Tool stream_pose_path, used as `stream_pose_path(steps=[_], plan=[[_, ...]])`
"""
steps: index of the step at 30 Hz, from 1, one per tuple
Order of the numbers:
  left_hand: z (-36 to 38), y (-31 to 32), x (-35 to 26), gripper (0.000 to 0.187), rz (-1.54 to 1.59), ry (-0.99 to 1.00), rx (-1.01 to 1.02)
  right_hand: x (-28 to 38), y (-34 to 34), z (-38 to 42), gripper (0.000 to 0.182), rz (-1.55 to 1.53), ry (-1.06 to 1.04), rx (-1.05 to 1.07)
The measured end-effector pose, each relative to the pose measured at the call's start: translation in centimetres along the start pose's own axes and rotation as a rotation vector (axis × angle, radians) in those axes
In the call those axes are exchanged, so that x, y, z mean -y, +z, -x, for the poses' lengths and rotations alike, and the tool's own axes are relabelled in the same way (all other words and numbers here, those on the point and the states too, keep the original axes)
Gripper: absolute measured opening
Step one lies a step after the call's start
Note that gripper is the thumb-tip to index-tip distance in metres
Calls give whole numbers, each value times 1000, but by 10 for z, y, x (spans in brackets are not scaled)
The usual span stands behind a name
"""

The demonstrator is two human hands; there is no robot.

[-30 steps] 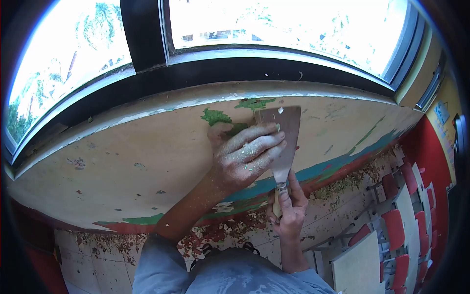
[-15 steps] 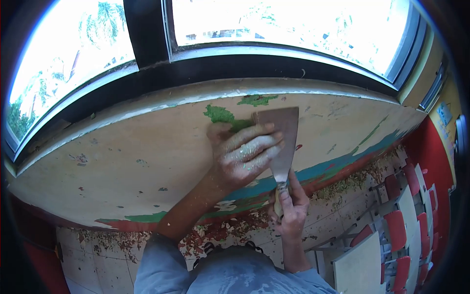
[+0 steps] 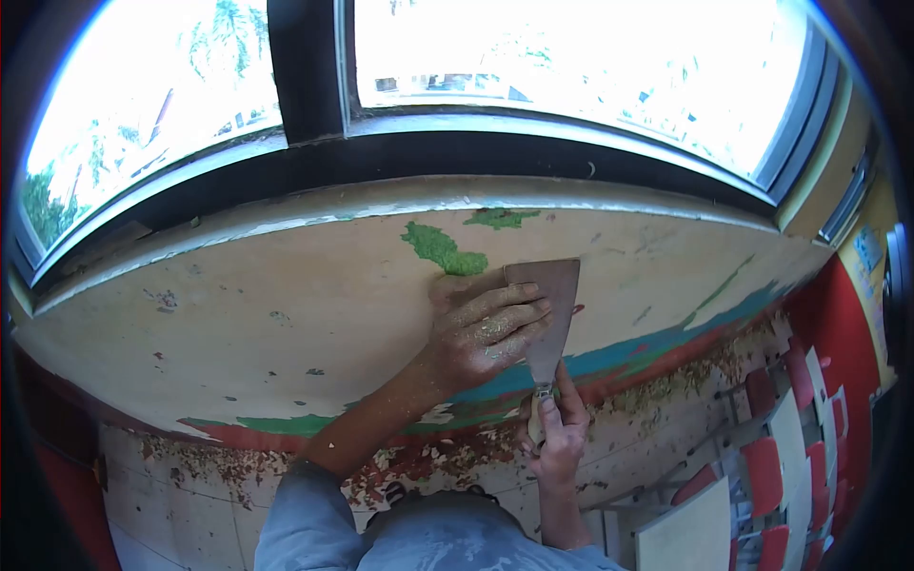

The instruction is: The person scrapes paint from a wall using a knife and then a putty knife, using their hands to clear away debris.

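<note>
My right hand (image 3: 558, 433) is closed around the handle of a paint scraper (image 3: 554, 319) with a wide metal blade. The blade points up and lies over the painted wall (image 3: 314, 333) below the window. My left hand (image 3: 490, 328), dusted with pale flakes, presses its fingers together on the blade's left side; its thumb is partly hidden. Just above the left hand, a patch of green paint (image 3: 443, 249) shows through the beige coat. A second green patch (image 3: 501, 219) sits higher, under the sill.
A window (image 3: 571, 57) with a dark frame (image 3: 428, 162) spans the top. Paint chips (image 3: 419, 466) litter the tiled floor along the wall's foot. Red chairs (image 3: 762, 471) and pale tables (image 3: 685, 533) stand at the right. Bands of blue, green and red paint run along the lower wall.
Both hands and the scraper have moved down the wall, away from the sill. More of the green patch above my left hand now shows. The view has shifted slightly.
</note>
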State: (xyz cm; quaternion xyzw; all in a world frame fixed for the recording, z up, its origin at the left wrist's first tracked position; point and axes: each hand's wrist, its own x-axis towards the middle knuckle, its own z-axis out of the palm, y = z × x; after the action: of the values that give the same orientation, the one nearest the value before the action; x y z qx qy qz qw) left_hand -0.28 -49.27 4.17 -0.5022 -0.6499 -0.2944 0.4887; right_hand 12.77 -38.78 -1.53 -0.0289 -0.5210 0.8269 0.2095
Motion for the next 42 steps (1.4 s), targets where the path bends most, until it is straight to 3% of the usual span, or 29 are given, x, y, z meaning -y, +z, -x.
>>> stream_pose_path(steps=[9, 12, 16, 20, 25, 42], plan=[[2, 3, 0, 25, -27, -22, 21, 4, 4, -4, 45, -27, -37, 7], [-36, -20, 5, 26, -98, 27, -13, 25, 13, -18, 45, 16, -95, 70], [-16, -8, 5, 23, -51, 52, 61, 15, 9, -11, 45, 34, -74, 35], [-39, -19, 7, 23, -90, 35, -63, 21, 14, -15, 45, 36, -88, 40], [-19, -12, 5, 21, -37, 10, 64, 18, 13, -10, 45, 66, -64, 37], [-12, -23, 10, 26, -67, 31, 11, 11, 21, -2, 46, 67, -56, 68]])
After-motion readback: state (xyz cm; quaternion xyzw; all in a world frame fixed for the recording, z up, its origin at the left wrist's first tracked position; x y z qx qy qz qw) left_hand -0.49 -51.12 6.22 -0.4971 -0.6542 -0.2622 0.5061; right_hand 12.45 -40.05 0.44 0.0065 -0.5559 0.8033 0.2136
